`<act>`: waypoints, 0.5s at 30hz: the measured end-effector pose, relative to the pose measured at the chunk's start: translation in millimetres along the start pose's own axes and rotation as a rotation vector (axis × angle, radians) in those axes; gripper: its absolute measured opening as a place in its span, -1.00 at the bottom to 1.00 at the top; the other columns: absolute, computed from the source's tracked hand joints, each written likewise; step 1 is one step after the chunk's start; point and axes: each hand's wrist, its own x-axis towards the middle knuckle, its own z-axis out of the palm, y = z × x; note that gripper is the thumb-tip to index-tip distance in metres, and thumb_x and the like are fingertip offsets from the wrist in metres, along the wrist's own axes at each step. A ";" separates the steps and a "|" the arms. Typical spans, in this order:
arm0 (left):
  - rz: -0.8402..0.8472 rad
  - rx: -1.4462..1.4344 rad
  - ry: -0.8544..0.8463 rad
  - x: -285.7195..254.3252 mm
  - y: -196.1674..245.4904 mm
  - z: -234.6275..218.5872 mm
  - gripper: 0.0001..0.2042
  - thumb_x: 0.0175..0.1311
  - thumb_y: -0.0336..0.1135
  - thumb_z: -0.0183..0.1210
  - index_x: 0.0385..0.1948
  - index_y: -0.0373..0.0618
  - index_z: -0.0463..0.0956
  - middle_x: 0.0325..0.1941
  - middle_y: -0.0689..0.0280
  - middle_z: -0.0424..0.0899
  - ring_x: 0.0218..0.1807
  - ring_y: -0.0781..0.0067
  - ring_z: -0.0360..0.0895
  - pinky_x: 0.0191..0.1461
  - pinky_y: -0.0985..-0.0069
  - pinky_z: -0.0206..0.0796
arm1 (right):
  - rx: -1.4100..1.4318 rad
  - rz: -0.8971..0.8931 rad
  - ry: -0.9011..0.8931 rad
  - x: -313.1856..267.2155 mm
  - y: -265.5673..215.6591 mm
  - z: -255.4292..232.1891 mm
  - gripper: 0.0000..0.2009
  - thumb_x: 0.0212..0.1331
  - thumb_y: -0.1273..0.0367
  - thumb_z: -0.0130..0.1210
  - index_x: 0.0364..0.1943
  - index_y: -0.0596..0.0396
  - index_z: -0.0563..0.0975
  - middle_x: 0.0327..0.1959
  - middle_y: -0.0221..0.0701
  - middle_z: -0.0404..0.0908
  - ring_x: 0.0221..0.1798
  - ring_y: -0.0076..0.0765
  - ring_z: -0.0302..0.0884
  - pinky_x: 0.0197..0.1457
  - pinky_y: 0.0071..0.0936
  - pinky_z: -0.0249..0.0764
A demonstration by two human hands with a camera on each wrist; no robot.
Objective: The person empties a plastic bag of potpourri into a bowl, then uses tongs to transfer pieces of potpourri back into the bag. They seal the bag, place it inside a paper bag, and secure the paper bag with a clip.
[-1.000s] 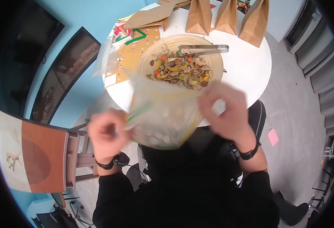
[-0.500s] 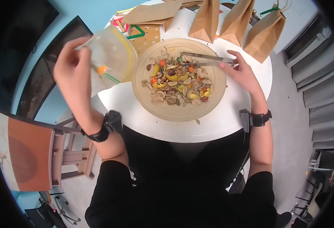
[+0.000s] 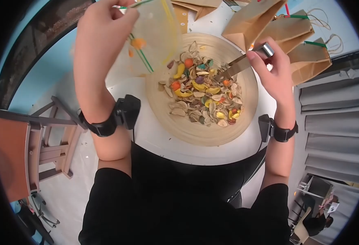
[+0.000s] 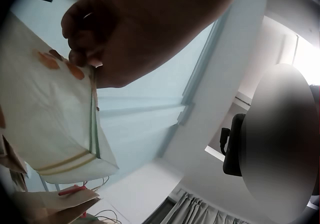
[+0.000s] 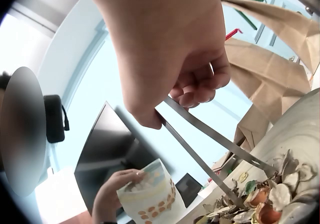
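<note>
My left hand [image 3: 102,45] pinches a clear zip bag [image 3: 153,34] by its edge and holds it up over the left side of a round wooden dish [image 3: 159,108]. The bag has a yellow band, a green strip and orange spots. In my right hand [image 3: 275,75] is a pair of metal tongs [image 3: 237,68], gripped near its bent end. The tong tips reach down into potpourri [image 3: 204,96], a heap of dried slices, petals and yellow, orange and green pieces. In the right wrist view, the tong arms [image 5: 220,139] stand apart, with their tips among the pieces.
Brown paper bags with handles, one of them a front bag [image 3: 249,26], stand at the back right of the white table [image 3: 132,98]. More flat brown paper [image 3: 198,6] lies at the back. A wooden chair [image 3: 50,151] is to the left, grey curtains [image 3: 335,134] to the right.
Both hands held the zip bag over the lap at first. The left hand has since carried it left and up. My right hand has taken hold of the tongs and lowered their tips into the potpourri.
</note>
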 end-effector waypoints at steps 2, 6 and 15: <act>-0.047 -0.022 -0.050 -3.1 0.3 0.5 -0.78 0.16 -0.33 0.15 -0.22 -0.24 0.58 -0.65 0.50 0.38 -0.54 0.76 0.20 -0.45 0.64 0.02 | -0.061 -0.081 -0.027 13.0 -13.0 14.4 -0.84 0.10 0.42 0.23 -0.47 0.16 0.47 -0.65 -0.61 0.42 -0.58 -0.77 0.20 -0.53 -0.68 0.17; -0.084 -0.052 -0.140 -6.3 -9.0 0.8 -0.80 0.18 -0.35 0.15 -0.24 -0.27 0.57 -0.66 0.52 0.33 -0.55 0.77 0.16 -0.46 0.63 -0.02 | -0.139 -0.058 -0.190 19.0 -6.8 15.9 -0.84 0.11 0.39 0.23 -0.47 0.16 0.51 -0.64 -0.61 0.42 -0.57 -0.74 0.21 -0.51 -0.66 0.17; -0.070 -0.053 -0.117 -2.4 -28.9 9.9 -0.81 0.10 -0.38 0.14 -0.29 -0.26 0.58 -0.72 0.44 0.31 -0.62 0.67 0.19 -0.52 0.56 0.06 | 0.271 0.348 0.106 -6.4 33.8 -28.0 -0.74 0.18 0.29 0.24 -0.35 0.28 0.60 -0.59 -0.43 0.55 -0.58 -0.58 0.42 -0.51 -0.62 0.34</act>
